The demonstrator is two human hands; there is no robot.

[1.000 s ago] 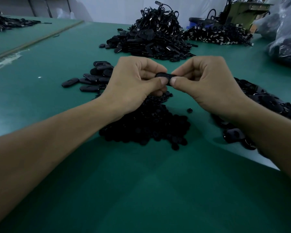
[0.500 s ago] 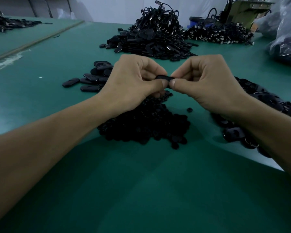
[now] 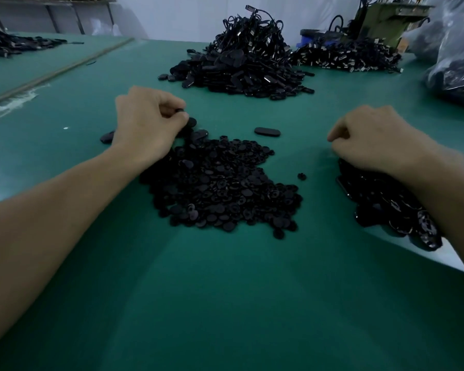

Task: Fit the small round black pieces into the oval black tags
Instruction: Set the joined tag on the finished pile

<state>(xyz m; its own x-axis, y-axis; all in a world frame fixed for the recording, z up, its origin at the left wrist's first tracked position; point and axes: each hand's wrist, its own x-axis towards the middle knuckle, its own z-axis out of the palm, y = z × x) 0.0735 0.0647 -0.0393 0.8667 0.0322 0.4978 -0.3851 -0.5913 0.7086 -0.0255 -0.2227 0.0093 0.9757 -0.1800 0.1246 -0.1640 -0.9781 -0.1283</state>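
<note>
Your left hand [image 3: 148,121] sits left of centre in the frame, at the far left edge of the heap of small round pieces [image 3: 220,183]. Its fingers are curled, and thumb and forefinger pinch a small black piece [image 3: 181,111]; the piece is too dark and too small to tell which kind it is. Your right hand [image 3: 370,140] is at the right of the frame, well apart from the left, and its wrist lies over a pile of glossy black parts [image 3: 386,207]. Its fingers are curled under, and you cannot tell from this view whether they hold anything. Between your hands, one oval tag [image 3: 267,131] lies flat and alone on the green surface [image 3: 225,290], just beyond the far edge of the round-piece heap. A stray round piece [image 3: 302,176] lies just off that heap's right side. Another oval tag [image 3: 107,136] shows from behind your left wrist. Towards the top of the frame stands a tall mound of black tags with cords [image 3: 241,65], with a lower, wider mound [image 3: 343,57] to its right.
</note>
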